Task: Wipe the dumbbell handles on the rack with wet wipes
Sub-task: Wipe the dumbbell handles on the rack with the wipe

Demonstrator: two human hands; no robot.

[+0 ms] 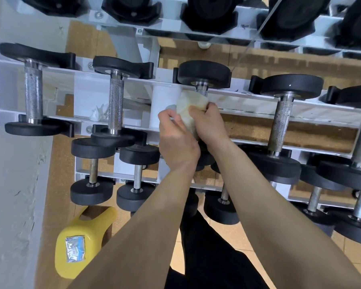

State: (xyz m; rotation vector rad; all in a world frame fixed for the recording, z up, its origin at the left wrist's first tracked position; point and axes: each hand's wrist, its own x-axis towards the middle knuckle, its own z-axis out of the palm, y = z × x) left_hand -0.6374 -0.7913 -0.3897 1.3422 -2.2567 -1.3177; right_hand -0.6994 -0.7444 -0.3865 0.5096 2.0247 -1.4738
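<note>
Both curled: my left hand (176,142) pinches the wet wipe (189,109), right hand (209,124) grips it round the dumbbell handle (202,92).

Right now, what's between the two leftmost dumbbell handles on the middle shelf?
A crumpled white tissue, close to the second handle; the head view shows it.

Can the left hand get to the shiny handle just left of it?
Probably yes. That handle lies bare and close to the left hand, with nothing over it, though that hand is busy holding the wipe.
</note>
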